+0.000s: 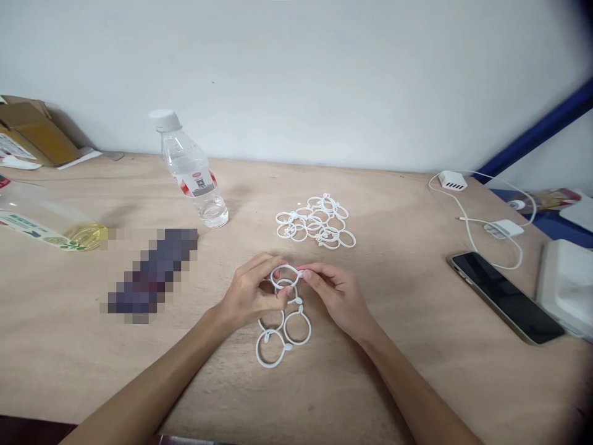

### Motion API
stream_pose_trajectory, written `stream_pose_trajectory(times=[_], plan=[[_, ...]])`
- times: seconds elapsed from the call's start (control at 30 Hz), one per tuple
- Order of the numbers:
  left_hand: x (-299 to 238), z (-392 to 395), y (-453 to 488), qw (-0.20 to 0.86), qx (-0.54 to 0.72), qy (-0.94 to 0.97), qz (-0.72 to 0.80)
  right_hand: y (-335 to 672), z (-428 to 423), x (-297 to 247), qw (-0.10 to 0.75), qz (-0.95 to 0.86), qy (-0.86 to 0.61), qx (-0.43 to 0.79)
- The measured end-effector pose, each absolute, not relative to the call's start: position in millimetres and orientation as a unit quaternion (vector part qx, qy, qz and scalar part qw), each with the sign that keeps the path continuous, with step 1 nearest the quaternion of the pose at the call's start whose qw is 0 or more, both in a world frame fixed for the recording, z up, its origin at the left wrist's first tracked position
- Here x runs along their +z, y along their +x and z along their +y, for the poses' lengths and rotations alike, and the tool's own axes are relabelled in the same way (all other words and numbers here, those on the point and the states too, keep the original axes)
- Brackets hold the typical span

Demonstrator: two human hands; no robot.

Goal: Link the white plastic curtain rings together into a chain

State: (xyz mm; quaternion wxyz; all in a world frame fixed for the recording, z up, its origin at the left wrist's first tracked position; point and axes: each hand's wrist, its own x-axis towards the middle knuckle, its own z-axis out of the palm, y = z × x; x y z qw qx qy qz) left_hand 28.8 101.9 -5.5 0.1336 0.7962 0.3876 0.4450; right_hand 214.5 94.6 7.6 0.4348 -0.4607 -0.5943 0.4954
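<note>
A thin white plastic ring with a small tab is held up between both hands, above the wooden table. My left hand grips its left side, fingers behind and thumb in front. With thumb and forefinger, my right hand pinches at the tab on the ring's right side. Several like rings lie just below, among them a front ring and a ring to its right; my left hand partly hides others. Farther back lies a loose pile of white rings, overlapping each other.
A water bottle stands at the back left, near a lying bottle, a pixelated dark object and a cardboard box. To the right are a phone, a white charger hub with cables, and a white case.
</note>
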Motion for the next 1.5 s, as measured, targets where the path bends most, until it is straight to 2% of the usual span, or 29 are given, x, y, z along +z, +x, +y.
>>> stream_pose_trajectory(times=[0.33,0.6,0.73,0.83,0.93,1.0,1.23,1.5], plan=[[1.8,100.3,30.9,0.221,0.414,0.779,0.416,213.7,91.4,4.1,0.442,-0.61,-0.472,0.458],[0.4,101.5,30.4,0.22,0.413,0.78,0.415,215.4,93.4,4.9,0.435,-0.632,-0.481,0.425],[-1.2,101.4,30.1,0.214,0.411,0.788,0.405,227.6,102.9,-3.1,0.436,-0.681,-0.543,0.227],[-1.9,100.2,29.7,0.224,0.403,0.791,0.403,237.2,109.8,-12.8,0.348,-0.716,-0.603,0.054],[-2.1,98.8,29.9,0.226,0.399,0.792,0.403,240.5,111.4,-19.0,0.255,-0.72,-0.645,-0.014],[-1.9,98.3,30.4,0.225,0.399,0.792,0.404,239.7,110.4,-19.7,0.24,-0.718,-0.653,-0.031],[-1.9,98.7,30.9,0.232,0.381,0.8,0.402,237.4,110.4,-15.9,0.296,-0.704,-0.644,-0.034],[-2.4,98.9,29.1,0.241,0.357,0.802,0.414,251.2,120.6,-16.0,0.432,-0.593,-0.68,-0.009]])
